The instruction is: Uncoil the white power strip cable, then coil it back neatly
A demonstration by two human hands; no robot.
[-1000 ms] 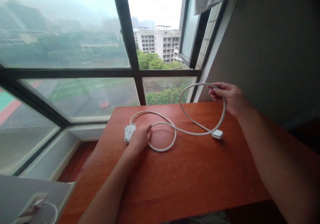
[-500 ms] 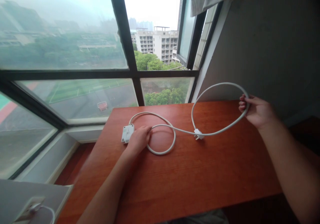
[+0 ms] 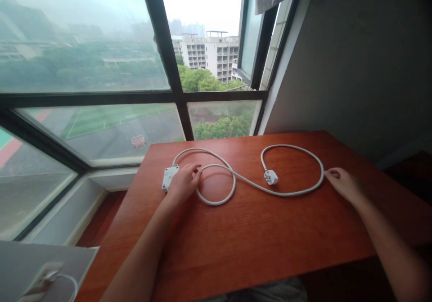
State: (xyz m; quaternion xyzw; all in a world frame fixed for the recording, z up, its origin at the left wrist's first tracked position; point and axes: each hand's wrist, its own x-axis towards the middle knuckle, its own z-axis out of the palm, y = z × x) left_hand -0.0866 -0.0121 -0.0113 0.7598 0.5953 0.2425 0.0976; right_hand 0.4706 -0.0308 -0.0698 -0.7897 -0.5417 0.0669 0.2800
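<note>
A white extension cord [image 3: 290, 194] lies in two loops across the wooden table. Its white socket block [image 3: 169, 177] is at the left, partly covered by my left hand [image 3: 184, 180]. That hand is closed, its fingertips on the cord where the left loop passes. Inside the right loop, the white plug [image 3: 271, 177] rests on the tabletop with its prongs facing left. At the outer edge of this loop, my right hand [image 3: 342, 182] pinches the cord between thumb and finger, low over the table.
The reddish-brown table [image 3: 256, 234] stands against a dark-framed window [image 3: 178, 96], with one pane swung open. A grey wall [image 3: 354, 68] rises at the right. On the low wall at lower left, a wall outlet [image 3: 43, 279] has a white plug and cable in it.
My right hand has come down, lowering the raised right loop onto the table. The plug has turned and now lies flat inside that loop. My left hand has barely moved.
</note>
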